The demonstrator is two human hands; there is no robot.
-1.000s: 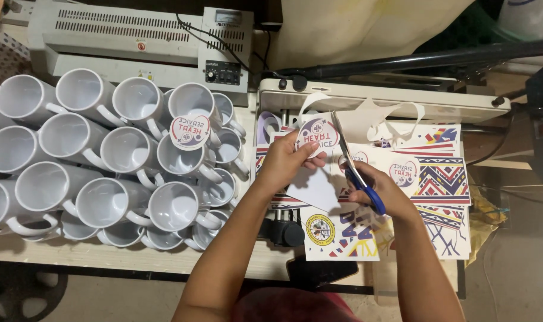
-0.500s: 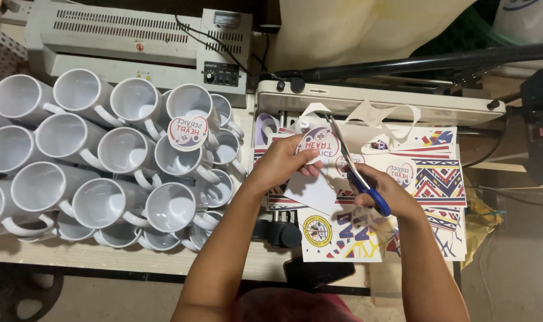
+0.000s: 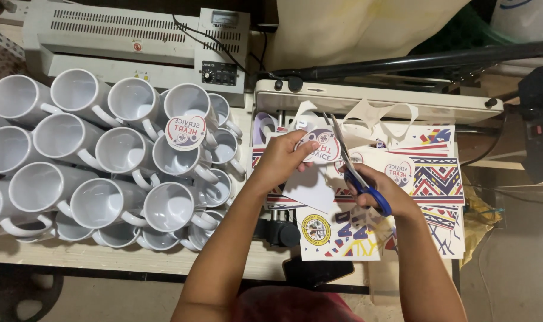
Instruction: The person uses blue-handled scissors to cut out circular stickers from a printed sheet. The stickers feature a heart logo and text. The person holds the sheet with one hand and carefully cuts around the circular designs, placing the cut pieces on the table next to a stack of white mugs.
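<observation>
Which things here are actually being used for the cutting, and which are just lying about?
In use:
left hand holding round printed cutout
right hand working blue-handled scissors

Lying about:
white mugs
grey machine
printed sheets
paper offcuts

Left hand (image 3: 281, 158) holds a round printed cutout (image 3: 322, 147); right hand (image 3: 383, 192) works blue-handled scissors (image 3: 358, 175).

Roughly twenty white mugs (image 3: 97, 203), two round printed cutouts (image 3: 185, 132), one pair of scissors (image 3: 356, 176), one laminator (image 3: 134, 45)

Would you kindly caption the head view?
Left hand holds a round printed cutout; right hand works blue-handled scissors beside white mugs.
</observation>
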